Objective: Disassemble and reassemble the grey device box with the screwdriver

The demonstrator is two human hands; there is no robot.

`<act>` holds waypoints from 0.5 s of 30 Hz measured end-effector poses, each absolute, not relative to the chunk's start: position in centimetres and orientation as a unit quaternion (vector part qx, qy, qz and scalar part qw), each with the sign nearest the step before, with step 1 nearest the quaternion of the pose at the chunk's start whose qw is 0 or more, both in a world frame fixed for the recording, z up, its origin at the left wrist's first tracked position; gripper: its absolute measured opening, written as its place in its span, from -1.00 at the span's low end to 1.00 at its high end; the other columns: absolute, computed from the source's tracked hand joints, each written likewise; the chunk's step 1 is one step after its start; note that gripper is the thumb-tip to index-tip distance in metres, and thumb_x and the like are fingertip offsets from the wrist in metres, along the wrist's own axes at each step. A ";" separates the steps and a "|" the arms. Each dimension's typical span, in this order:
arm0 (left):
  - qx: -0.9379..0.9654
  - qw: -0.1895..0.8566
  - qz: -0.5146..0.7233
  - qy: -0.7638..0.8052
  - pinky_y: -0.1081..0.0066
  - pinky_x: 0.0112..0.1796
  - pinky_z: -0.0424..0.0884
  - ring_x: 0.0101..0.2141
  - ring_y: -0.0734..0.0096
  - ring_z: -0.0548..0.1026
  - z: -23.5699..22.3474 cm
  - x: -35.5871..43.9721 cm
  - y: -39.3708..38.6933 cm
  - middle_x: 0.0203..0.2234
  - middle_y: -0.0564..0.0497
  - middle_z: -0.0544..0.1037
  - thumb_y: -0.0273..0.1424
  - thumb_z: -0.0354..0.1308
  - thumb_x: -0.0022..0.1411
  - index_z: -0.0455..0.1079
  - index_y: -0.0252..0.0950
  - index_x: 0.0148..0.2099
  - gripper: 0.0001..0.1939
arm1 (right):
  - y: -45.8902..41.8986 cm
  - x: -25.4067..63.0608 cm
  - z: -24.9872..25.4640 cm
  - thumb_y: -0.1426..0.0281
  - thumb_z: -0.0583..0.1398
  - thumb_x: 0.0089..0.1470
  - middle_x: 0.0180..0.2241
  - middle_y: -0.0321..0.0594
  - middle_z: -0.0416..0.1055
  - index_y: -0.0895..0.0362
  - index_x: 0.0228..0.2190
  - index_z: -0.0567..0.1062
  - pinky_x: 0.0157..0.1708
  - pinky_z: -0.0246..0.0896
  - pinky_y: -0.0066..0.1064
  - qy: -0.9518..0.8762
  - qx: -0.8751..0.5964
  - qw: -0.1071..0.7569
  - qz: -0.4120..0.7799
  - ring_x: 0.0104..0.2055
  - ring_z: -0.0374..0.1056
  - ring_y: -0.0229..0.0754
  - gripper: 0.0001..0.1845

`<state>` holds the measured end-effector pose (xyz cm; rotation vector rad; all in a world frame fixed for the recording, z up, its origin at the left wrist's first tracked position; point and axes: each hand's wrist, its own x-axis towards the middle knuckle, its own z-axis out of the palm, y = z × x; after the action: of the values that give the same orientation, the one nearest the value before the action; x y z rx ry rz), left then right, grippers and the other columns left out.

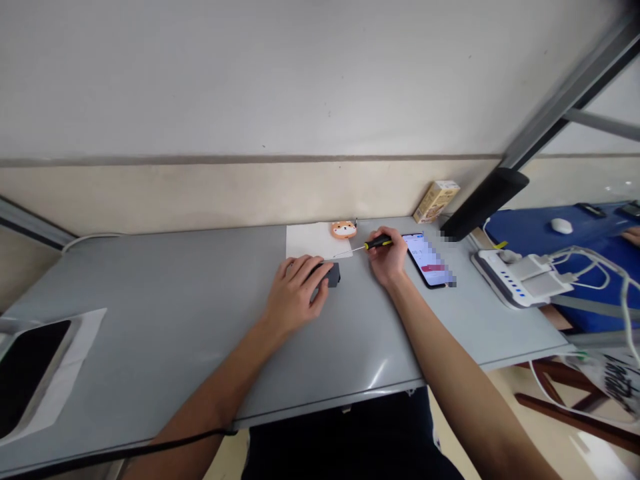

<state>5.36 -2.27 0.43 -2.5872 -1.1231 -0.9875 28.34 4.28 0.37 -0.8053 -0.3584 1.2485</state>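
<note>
My left hand (300, 287) is closed over a small dark grey box-shaped object (332, 275) on the grey desk; my fingers hide most of it, so its kind does not show. In my right hand (387, 259) is a screwdriver (377, 243) with a black and yellow handle. Its thin shaft points left, the tip over the edge of a white sheet of paper (310, 240). On that sheet's far right part sits an orange animal-faced case (343, 229). A phone (427, 260) with a lit screen lies just right of my right hand.
A power strip (510, 280) with plugged chargers and white cables lies at the desk's right end. Behind it are a black cylinder (485, 200) and a small carton (436, 201). A dark tablet-like device (33, 373) rests at far left. Another person's hand (633, 235) shows at the right edge.
</note>
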 end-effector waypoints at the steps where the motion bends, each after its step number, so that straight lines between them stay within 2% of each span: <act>1: -0.865 0.082 -0.325 -0.375 0.11 0.08 0.31 0.02 0.12 0.53 0.3 5.4 -2.2 0.02 -0.09 0.60 -0.48 0.09 0.37 0.43 -0.21 0.17 -0.64 | 4.4 28.4 0.4 0.28 0.26 0.03 -0.55 -0.37 0.32 0.12 -0.57 0.37 -0.69 -0.01 -0.54 -0.163 -0.375 0.726 0.553 -0.61 0.17 -0.40 -0.74; 4: -0.868 0.081 -0.315 -0.376 0.12 0.07 0.31 -0.01 0.15 0.54 0.1 5.4 -2.1 0.01 -0.08 0.61 -0.51 0.08 0.37 0.41 -0.22 0.19 -0.62 | 4.4 28.4 0.7 0.14 0.27 0.08 -0.57 -0.38 0.29 0.11 -0.57 0.36 -0.69 -0.04 -0.53 -0.190 -0.418 0.735 0.500 -0.64 0.12 -0.41 -0.63; 8: -0.862 0.072 -0.322 -0.384 0.14 0.06 0.33 -0.03 0.19 0.55 0.0 5.4 -2.0 -0.01 -0.07 0.62 -0.52 0.08 0.37 0.41 -0.23 0.17 -0.65 | 3.3 28.2 1.8 0.02 0.21 0.16 -0.59 -0.35 0.27 0.10 -0.59 0.38 -0.63 0.06 -0.50 -0.304 -0.487 0.739 0.353 -0.59 0.18 -0.35 -0.52; 12: -0.860 0.069 -0.331 -0.383 0.17 0.04 0.34 -0.05 0.21 0.54 0.0 5.6 -2.0 -0.02 -0.06 0.62 -0.53 0.09 0.36 0.41 -0.24 0.15 -0.66 | 1.5 27.7 3.6 0.05 0.12 0.28 -0.60 -0.32 0.26 0.09 -0.61 0.39 -0.59 0.11 -0.45 -0.414 -0.488 0.729 0.241 -0.57 0.18 -0.31 -0.48; 15: -0.861 0.068 -0.328 -0.384 0.17 0.02 0.34 -0.06 0.21 0.54 0.0 5.6 -2.0 -0.02 -0.05 0.62 -0.55 0.10 0.36 0.40 -0.24 0.16 -0.64 | 0.8 27.4 4.3 0.10 0.09 0.31 -0.59 -0.31 0.27 0.09 -0.60 0.39 -0.56 0.12 -0.43 -0.448 -0.488 0.718 0.211 -0.56 0.19 -0.30 -0.49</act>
<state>5.57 -2.02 -0.04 -2.5927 -1.1557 -0.9893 27.37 0.76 4.32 -1.0800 -0.9920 0.4665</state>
